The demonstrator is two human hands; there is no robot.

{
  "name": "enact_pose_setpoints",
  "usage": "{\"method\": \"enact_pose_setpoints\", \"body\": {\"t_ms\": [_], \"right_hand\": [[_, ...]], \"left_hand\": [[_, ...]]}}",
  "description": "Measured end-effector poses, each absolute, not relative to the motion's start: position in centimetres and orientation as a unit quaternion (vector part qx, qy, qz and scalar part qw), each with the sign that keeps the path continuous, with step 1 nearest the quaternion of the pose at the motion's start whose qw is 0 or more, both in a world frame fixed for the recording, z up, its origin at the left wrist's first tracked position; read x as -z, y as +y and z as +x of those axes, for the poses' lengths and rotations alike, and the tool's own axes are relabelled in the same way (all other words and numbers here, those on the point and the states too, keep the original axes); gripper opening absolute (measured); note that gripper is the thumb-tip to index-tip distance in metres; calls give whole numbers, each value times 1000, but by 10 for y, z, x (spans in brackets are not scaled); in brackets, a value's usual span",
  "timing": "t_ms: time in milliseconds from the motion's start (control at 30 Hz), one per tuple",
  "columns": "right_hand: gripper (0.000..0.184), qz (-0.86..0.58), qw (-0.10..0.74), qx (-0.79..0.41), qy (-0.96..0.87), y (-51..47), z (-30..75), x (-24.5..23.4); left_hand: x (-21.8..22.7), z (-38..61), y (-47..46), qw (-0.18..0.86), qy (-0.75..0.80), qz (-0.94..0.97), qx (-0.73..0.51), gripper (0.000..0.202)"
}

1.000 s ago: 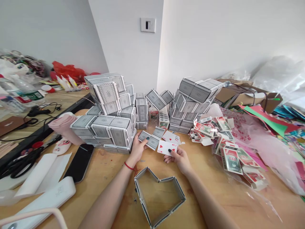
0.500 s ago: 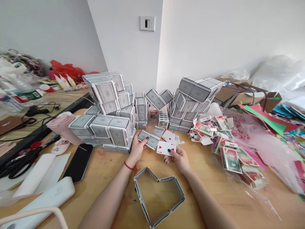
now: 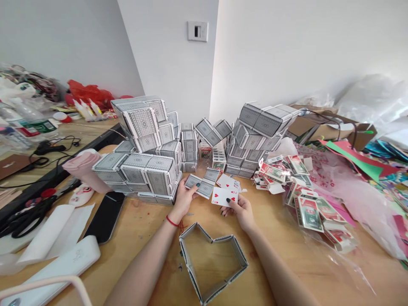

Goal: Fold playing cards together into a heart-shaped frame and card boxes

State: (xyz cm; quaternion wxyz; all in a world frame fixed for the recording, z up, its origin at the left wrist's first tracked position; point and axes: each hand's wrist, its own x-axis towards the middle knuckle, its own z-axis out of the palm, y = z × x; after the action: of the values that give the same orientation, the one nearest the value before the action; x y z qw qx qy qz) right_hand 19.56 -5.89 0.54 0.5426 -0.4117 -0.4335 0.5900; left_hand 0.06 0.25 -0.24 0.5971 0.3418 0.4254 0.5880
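Note:
My left hand [image 3: 184,197] grips a strip of grey-backed playing cards [image 3: 204,189] at its left end, thumb on top. Behind that strip's right part, another grey-backed card [image 3: 212,175] slants up. My right hand [image 3: 239,210] pinches a two of hearts [image 3: 223,194], face up, with the thumb over its right side. Its left edge is close beside the grey-backed strip. Several face-up cards [image 3: 230,182] lie just beyond it on the table. Nearer me, between my forearms, a heart-shaped frame of folded cards [image 3: 236,238] stands on the wood.
Stacked blocks of grey-backed cards rise at left [image 3: 148,170] and right [image 3: 264,123]. Red-and-white card boxes [image 3: 309,212] are heaped at the right beside plastic wrap [image 3: 366,212]. A phone [image 3: 105,217], scissors [image 3: 28,223] and a white device [image 3: 60,270] lie at the left.
My right hand has shifted slightly to the right and up with the two of hearts. My left hand and its strip of cards have hardly moved.

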Motion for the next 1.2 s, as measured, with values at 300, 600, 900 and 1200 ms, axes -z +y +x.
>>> {"method": "enact_pose_setpoints", "body": {"t_ms": [300,600,900,1200], "right_hand": [[27,-425,532,-584,-442,-58,197,-6],[32,-452,583,-529,-421,-51,196,2],[34,-481,588,-483,-435,-48,199,3],[38,-495,525,-496,-483,-50,201,0]], "left_hand": [[1,1,2,606,419,336,-587,49],[-5,1,1,600,440,339,-576,50],[-4,-3,0,612,419,381,-552,56],[-6,-4,-1,619,420,393,-534,36]]}}
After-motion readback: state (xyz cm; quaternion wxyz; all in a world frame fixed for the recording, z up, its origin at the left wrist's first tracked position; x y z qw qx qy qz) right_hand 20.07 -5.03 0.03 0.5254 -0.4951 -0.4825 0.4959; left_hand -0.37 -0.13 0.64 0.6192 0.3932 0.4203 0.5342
